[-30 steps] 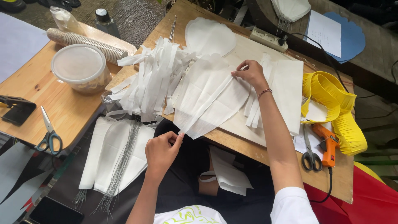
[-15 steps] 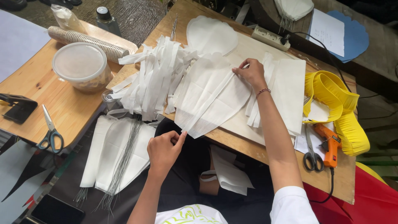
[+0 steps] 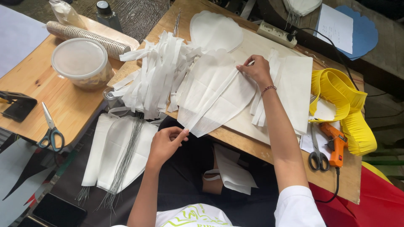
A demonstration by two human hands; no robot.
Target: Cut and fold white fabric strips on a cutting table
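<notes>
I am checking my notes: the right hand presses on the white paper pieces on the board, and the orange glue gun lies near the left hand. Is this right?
Not quite. The head view shows the orange glue gun lying beside the right arm, far from the left hand. The right hand does press on the white paper pieces.

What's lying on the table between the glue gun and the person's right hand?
In the head view, white fabric sheets and one pair of scissors lie between right hand and orange glue gun.

Two pairs of scissors (image 3: 51, 133) (image 3: 317, 156), one glue gun (image 3: 336, 145), one lidded tub (image 3: 82, 63), one power strip (image 3: 277, 34)
</notes>
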